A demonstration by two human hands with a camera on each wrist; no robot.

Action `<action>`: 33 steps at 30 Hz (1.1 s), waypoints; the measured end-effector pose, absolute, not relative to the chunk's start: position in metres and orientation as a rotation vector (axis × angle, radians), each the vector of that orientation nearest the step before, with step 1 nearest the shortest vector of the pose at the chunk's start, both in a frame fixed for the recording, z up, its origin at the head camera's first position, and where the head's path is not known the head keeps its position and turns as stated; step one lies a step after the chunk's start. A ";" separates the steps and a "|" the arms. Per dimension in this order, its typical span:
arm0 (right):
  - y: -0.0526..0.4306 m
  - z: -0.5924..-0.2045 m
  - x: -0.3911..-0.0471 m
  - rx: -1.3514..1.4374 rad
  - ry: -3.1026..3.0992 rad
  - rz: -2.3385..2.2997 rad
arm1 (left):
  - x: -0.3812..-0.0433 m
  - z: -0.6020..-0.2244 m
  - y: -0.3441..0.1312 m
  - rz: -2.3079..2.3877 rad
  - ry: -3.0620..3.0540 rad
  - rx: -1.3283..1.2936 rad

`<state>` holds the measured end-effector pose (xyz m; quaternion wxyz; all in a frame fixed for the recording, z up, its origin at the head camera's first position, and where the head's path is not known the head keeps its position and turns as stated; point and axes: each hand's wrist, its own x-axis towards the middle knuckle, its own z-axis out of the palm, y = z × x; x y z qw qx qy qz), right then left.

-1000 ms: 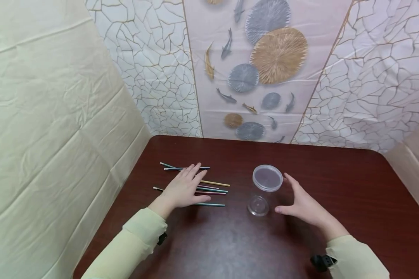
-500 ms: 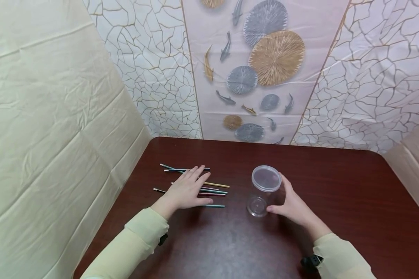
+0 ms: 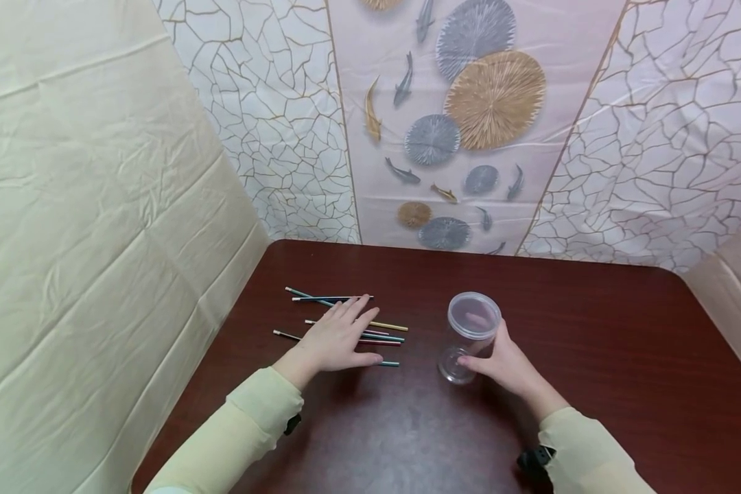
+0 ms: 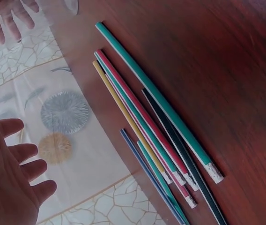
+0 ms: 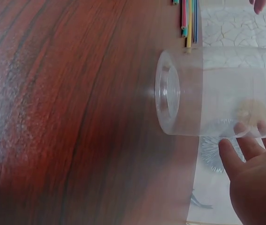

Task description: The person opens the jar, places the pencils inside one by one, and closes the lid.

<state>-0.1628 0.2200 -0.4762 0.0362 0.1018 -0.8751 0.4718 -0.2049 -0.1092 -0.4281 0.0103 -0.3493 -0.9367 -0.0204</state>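
Note:
A clear plastic jar (image 3: 460, 343) with a translucent lid (image 3: 473, 315) stands upright on the table. My right hand (image 3: 508, 367) holds its right side, thumb in front and fingers behind, partly seen through the plastic. In the right wrist view, fingertips (image 5: 229, 152) overlap the wall of the jar (image 5: 189, 93). My left hand (image 3: 333, 337) is spread, palm down, above several pencils and holds none. Those pencils include a green one (image 4: 156, 96), a red one (image 4: 137, 105), a yellow one (image 4: 126, 115), a black one (image 4: 173, 131) and a blue one (image 4: 144, 166), most with white erasers.
The dark red-brown wooden table (image 3: 395, 439) reaches back to a patterned wall hanging (image 3: 432, 199). A cream cloth (image 3: 99, 226) borders the left side, and another cloth (image 3: 728, 295) the right.
My right hand has moved left from beside the jar to around it, thumb now across its front. The left hand has drifted slightly right over the pencils. The jar stays in place.

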 end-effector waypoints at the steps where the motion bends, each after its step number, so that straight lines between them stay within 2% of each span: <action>1: 0.219 -0.477 -0.163 0.316 -2.690 1.442 | -0.204 -0.429 -0.109 -0.073 -2.928 -1.093; 8: 0.217 -0.474 -0.162 0.342 -2.700 1.442 | -0.201 -0.434 -0.103 -0.111 -2.944 -1.111; 18: 0.201 -0.438 -0.144 0.323 -2.712 1.443 | -0.199 -0.441 -0.097 -0.111 -2.945 -1.133; 25: 0.215 -0.477 -0.159 0.297 -2.710 1.418 | -0.196 -0.438 -0.078 -0.278 -2.973 -1.183; 33: 0.210 -0.479 -0.156 0.338 -2.679 1.435 | -0.198 -0.446 -0.065 -0.500 -3.001 -1.222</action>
